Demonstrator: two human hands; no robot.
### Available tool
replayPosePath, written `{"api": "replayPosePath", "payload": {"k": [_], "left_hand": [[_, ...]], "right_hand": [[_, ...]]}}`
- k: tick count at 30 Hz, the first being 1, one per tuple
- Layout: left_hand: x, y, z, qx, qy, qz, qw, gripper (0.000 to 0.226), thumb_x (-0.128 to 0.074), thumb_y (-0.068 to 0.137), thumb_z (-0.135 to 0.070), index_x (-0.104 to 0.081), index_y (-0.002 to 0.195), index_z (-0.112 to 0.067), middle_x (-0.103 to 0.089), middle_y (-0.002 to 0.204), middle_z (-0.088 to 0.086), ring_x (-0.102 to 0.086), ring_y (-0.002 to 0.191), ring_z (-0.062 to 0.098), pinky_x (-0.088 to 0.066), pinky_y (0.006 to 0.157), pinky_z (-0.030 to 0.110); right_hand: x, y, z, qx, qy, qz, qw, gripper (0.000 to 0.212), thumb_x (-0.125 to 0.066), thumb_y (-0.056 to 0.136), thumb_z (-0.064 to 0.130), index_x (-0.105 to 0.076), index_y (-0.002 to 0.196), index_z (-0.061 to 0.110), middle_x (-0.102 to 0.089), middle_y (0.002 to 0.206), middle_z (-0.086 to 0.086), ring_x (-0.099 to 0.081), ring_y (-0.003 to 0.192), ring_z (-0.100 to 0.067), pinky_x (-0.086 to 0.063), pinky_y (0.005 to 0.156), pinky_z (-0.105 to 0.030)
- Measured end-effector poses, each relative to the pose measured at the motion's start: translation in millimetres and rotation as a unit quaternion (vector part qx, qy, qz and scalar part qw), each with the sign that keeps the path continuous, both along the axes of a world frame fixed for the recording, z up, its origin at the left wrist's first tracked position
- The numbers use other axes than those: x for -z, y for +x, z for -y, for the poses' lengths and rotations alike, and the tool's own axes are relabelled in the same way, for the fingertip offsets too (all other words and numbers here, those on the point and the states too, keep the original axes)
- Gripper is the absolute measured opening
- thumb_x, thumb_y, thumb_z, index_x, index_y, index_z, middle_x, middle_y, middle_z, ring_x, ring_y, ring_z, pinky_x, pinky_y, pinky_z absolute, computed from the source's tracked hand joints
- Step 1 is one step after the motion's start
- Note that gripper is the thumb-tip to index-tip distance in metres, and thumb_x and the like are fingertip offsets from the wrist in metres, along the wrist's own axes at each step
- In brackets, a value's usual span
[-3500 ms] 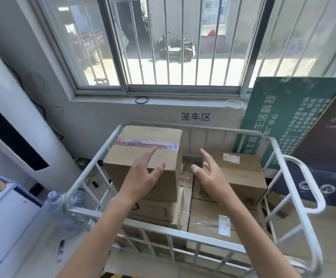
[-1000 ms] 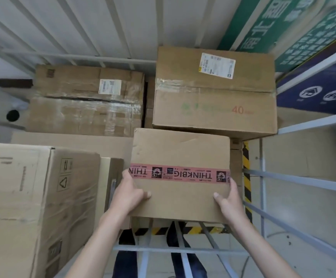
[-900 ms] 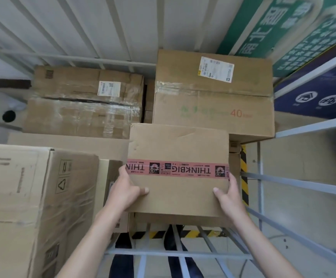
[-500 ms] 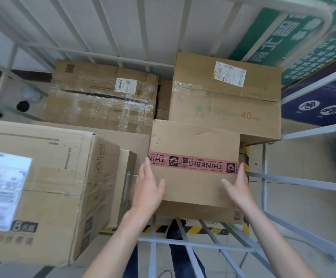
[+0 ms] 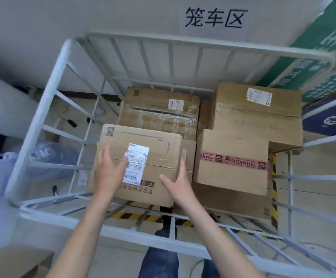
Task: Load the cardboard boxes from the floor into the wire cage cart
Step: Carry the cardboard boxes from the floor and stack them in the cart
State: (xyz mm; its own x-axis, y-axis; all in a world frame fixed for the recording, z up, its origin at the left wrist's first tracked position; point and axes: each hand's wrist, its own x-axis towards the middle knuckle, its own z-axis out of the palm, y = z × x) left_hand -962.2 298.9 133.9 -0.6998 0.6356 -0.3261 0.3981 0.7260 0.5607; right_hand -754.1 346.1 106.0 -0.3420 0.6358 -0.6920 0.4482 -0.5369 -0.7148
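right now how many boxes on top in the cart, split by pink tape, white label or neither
pink tape box: 1
white label boxes: 3
neither: 0
total: 4, not counting boxes partly hidden underneath

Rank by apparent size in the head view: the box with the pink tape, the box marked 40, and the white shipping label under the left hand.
1. Box marked 40 and pink-tape box: look alike, not ranked.
2. White shipping label: clearly smallest.

Wire cage cart (image 5: 43,109), stacked cardboard boxes (image 5: 233,163), spread hands (image 5: 107,173) above
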Motion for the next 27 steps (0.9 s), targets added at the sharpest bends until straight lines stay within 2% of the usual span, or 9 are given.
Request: {"api": "replayPosePath", "payload": {"k": [2, 5, 7, 9, 11, 14, 20, 23, 27], "left_hand": [[11, -49, 17, -0.037, -0.076, 0.045, 0.995, 0.089, -0.069, 0.086, -0.048, -0.022, 0.158, -0.022, -0.027, 0.162, 0.008, -0.024, 0.148, 0.031, -0.027, 0.116, 0.059], [27, -94, 33, -0.096, -0.094, 0.186, 0.973, 0.112, -0.075, 0.074, -0.061, -0.013, 0.16, -0.025, -0.023, 0.165, 0.009, -0.028, 0.148, 0.034, -0.029, 0.115, 0.061], [37, -102, 37, -0.116, -0.102, 0.239, 0.959, 0.114, -0.075, 0.072, -0.063, -0.014, 0.159, -0.024, -0.027, 0.163, 0.01, -0.034, 0.144, 0.035, -0.035, 0.111, 0.058], [44, -97, 35, -0.112, -0.103, 0.278, 0.949, 0.103, -0.078, 0.073, -0.057, -0.028, 0.155, -0.021, -0.042, 0.155, 0.012, -0.051, 0.129, 0.032, -0.047, 0.094, 0.05], [51, -84, 34, -0.105, -0.085, 0.276, 0.952, 0.087, -0.083, 0.073, -0.045, -0.043, 0.145, -0.017, -0.058, 0.139, 0.011, -0.061, 0.106, 0.023, -0.05, 0.08, 0.041], [46, -57, 32, -0.096, -0.043, 0.229, 0.968, 0.076, -0.085, 0.075, -0.039, -0.046, 0.137, -0.019, -0.063, 0.127, 0.006, -0.061, 0.095, 0.014, -0.051, 0.073, 0.036], [13, 25, 31, -0.011, -0.044, 0.205, 0.978, 0.085, -0.082, 0.073, -0.049, -0.04, 0.142, -0.025, -0.059, 0.124, -0.005, -0.061, 0.11, 0.023, -0.052, 0.094, 0.053], [0, 74, 20, 0.026, -0.044, 0.204, 0.978, 0.082, -0.083, 0.072, -0.049, -0.043, 0.139, -0.025, -0.061, 0.119, -0.007, -0.062, 0.108, 0.018, -0.052, 0.087, 0.042], [-7, 140, -7, 0.067, -0.027, 0.217, 0.973, 0.074, -0.082, 0.072, -0.051, -0.042, 0.132, -0.038, -0.059, 0.109, -0.025, -0.057, 0.099, -0.007, -0.047, 0.077, 0.028]], "right_hand": [[4, -18, 4, 0.021, -0.018, 0.031, 0.999, 0.106, -0.069, 0.091, 0.04, 0.012, 0.159, 0.029, -0.02, 0.166, 0.003, -0.028, 0.147, -0.018, -0.027, 0.116, -0.036], [13, -28, 4, 0.056, -0.026, 0.067, 0.996, 0.102, -0.069, 0.091, 0.033, 0.005, 0.16, 0.025, -0.026, 0.164, -0.001, -0.033, 0.146, -0.023, -0.03, 0.118, -0.039], [18, -26, 2, 0.073, -0.045, 0.064, 0.994, 0.094, -0.07, 0.09, 0.03, -0.006, 0.16, 0.024, -0.037, 0.159, -0.003, -0.042, 0.141, -0.024, -0.036, 0.116, -0.047], [21, -20, 1, 0.07, -0.065, 0.053, 0.994, 0.088, -0.069, 0.091, 0.031, -0.013, 0.159, 0.025, -0.045, 0.153, -0.001, -0.048, 0.136, -0.023, -0.041, 0.112, -0.049], [22, -12, 0, 0.059, -0.068, 0.045, 0.995, 0.081, -0.067, 0.091, 0.03, -0.019, 0.156, 0.03, -0.052, 0.146, 0.003, -0.052, 0.131, -0.02, -0.044, 0.11, -0.046], [23, 14, -7, 0.075, -0.074, 0.024, 0.994, 0.075, -0.068, 0.089, 0.032, -0.027, 0.152, 0.033, -0.059, 0.133, 0.01, -0.058, 0.12, -0.012, -0.049, 0.105, -0.041], [-3, 113, -7, 0.156, -0.059, -0.004, 0.986, 0.061, -0.071, 0.086, 0.042, -0.039, 0.138, 0.05, -0.062, 0.124, 0.024, -0.064, 0.103, 0.006, -0.053, 0.076, -0.016], [-21, 172, -4, 0.186, -0.036, 0.012, 0.982, 0.059, -0.073, 0.087, 0.042, -0.041, 0.135, 0.053, -0.066, 0.116, 0.03, -0.063, 0.101, 0.01, -0.053, 0.072, -0.014], [-33, 245, -8, 0.213, -0.023, 0.035, 0.976, 0.063, -0.072, 0.087, 0.043, -0.04, 0.141, 0.048, -0.065, 0.114, 0.032, -0.062, 0.102, 0.01, -0.055, 0.071, -0.016]]}}
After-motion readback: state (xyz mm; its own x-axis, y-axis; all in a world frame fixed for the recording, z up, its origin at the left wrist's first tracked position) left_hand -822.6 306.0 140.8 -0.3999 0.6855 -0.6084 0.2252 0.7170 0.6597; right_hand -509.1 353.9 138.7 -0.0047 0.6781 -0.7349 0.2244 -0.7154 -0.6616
